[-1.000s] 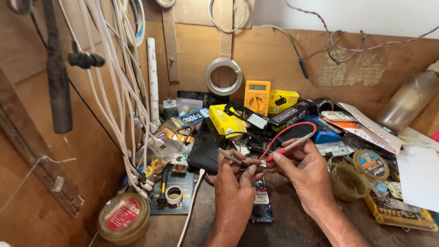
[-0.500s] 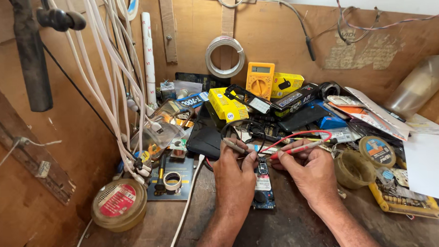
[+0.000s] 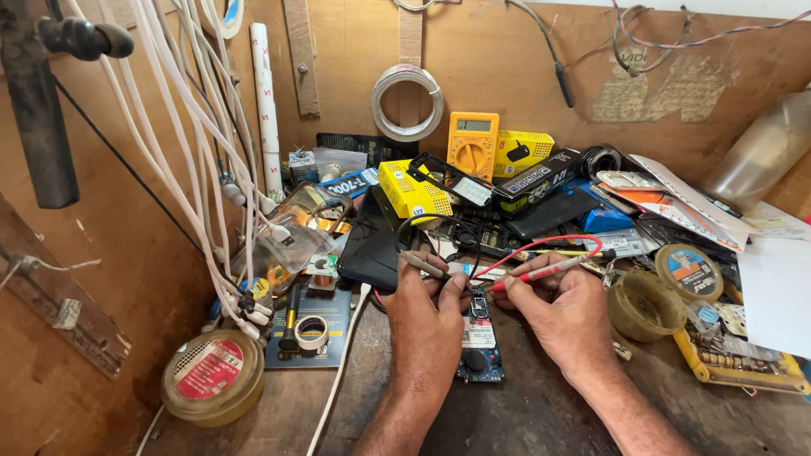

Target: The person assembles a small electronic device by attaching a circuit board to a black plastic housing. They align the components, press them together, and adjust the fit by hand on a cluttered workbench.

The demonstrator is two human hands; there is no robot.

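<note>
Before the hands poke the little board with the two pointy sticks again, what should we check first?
1. Left hand holds the black probe: ok.
2. Right hand holds the red probe: ok.
3. Circuit board lies flat between the hands: ok.
4. Probe tips sit on the board: cannot tell, fingers hide them.
5. Yellow multimeter faces the person: ok; its reading is too small to tell.
6. Red lead free of clutter: ok.

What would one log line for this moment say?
left hand: holds black probe | right hand: holds red probe | between: circuit board | behind: yellow multimeter
</note>
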